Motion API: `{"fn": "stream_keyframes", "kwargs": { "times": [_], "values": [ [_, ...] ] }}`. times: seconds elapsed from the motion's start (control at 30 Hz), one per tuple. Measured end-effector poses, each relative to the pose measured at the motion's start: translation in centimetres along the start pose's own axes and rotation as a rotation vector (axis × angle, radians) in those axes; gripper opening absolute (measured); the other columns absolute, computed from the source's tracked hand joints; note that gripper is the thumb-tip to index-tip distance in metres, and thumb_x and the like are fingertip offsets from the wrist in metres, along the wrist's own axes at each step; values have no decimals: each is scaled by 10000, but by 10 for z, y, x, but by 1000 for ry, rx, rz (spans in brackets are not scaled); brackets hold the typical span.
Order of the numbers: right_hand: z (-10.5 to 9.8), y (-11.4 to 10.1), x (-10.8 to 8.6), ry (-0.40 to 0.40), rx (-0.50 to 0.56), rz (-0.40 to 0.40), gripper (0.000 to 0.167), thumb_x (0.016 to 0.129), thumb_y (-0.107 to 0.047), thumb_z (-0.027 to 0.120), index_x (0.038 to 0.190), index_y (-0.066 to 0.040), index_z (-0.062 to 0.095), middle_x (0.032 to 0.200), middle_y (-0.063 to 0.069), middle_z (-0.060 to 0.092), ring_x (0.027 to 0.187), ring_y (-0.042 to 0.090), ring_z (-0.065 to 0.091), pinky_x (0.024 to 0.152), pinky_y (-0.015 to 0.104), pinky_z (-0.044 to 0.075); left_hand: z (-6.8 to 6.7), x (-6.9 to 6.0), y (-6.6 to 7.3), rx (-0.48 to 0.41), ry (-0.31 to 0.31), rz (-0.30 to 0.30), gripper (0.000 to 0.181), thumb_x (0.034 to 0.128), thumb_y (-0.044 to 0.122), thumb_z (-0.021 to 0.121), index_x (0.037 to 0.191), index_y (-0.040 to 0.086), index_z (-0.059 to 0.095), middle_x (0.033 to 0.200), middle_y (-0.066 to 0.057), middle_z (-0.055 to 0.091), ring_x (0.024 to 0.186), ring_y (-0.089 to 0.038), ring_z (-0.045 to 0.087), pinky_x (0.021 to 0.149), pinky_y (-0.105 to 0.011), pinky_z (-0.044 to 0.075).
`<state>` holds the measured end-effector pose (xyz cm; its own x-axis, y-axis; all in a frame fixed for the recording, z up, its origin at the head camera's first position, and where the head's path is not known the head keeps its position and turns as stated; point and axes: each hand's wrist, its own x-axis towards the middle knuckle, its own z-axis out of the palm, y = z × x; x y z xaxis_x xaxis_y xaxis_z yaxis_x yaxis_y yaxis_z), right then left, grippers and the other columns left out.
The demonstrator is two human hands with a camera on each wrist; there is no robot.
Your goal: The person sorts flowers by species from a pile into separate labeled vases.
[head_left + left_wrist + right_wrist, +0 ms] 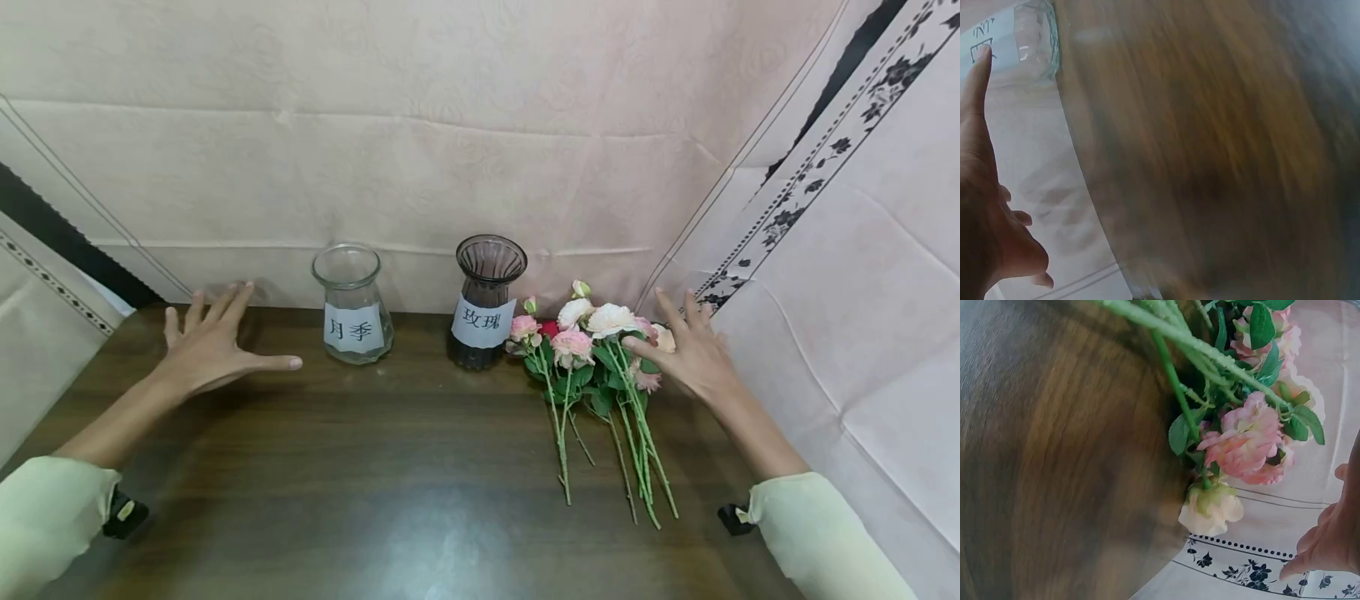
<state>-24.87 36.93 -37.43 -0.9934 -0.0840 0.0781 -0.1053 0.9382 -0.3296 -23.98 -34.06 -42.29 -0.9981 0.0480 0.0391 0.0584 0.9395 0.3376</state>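
Pale cloth [375, 167] hangs behind a dark brown wooden bench [360, 483]. Reading the bench as a clock face, we find the left hand [213, 342] at ten o'clock, spread wide and gripping nothing; a clear glass vase [352, 296], labelled, at eleven; a dark fluted vase [483, 354], also labelled, at twelve; and pink, white and red flowers [573, 343] lying at one, stems toward us. Beside the flowers, at two, we see the right hand [693, 354], spread and holding nothing.

Your head view's angled forward-down over the bench [337, 467]. Wrist views sit closer: left shares the jar [356, 327], right the flowers [573, 343].
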Motion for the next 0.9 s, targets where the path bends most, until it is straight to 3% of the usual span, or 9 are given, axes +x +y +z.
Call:
{"fn": "stream_keyframes", "kwargs": {
  "times": [0.17, 0.33, 0.53, 0.67, 0.83, 0.9],
  "values": [
    [-2, -9, -2, -16, 33, -2, 1050, 1058, -774, 559, 1829, -327, 3, 1884, 198, -162, 1695, 659, -2, 1187, 977, 145, 8, 6, 15, -54, -18, 6, 1547, 771, 846, 866, 1823, 186, -56, 1846, -366, 62, 1674, -700, -12, 1253, -922, -81],
    [-3, -21, -6, -17, 55, -12, 1023, 1053, -794, 545, 1819, -402, -10, 1905, 185, -95, 1681, 679, 98, 1130, 993, 223, 17, 12, 31, -106, -45, 23, 1547, 763, 815, 898, 1826, 164, -18, 1841, -378, 76, 1679, -689, 34, 1272, -914, -30],
    [-1, -28, -8, -17, 63, -35, 1008, 1062, -783, 541, 1819, -400, -3, 1903, 221, 19, 1646, 705, 194, 1153, 981, 226, 28, 19, 48, -181, -79, 60, 1552, 770, 789, 919, 1821, 107, 3, 1864, -334, 71, 1696, -646, 92, 1287, -902, 49],
    [1, -33, -9, -16, 83, -55, 989, 1078, -752, 552, 1826, -362, 36, 1890, 256, 80, 1648, 687, 221, 1152, 984, 216, 34, 23, 57, -255, -115, 47, 1563, 770, 802, 917, 1824, 142, -30, 1881, -300, 45, 1698, -644, 102, 1279, -904, 127],
    [5, -39, -14, -4, 119, -79, 967, 1083, -720, 584, 1828, -349, 92, 1825, 313, 278, 1484, 608, 515, 1145, 950, 327, 40, 28, 64, -342, -116, 60, 1527, 783, 771, 932, 1830, 207, -26, 1896, -251, 83, 1706, -618, 143, 1284, -876, 212],
    [7, -42, -16, 0, 129, -85, 967, 1078, -711, 602, 1828, -340, 117, 1822, 300, 303, 1475, 592, 530, 1161, 932, 337, 41, 29, 66, -370, -108, 71, 1506, 786, 745, 946, 1833, 229, -6, 1899, -233, 101, 1713, -597, 158, 1302, -851, 220]
  ]
}}
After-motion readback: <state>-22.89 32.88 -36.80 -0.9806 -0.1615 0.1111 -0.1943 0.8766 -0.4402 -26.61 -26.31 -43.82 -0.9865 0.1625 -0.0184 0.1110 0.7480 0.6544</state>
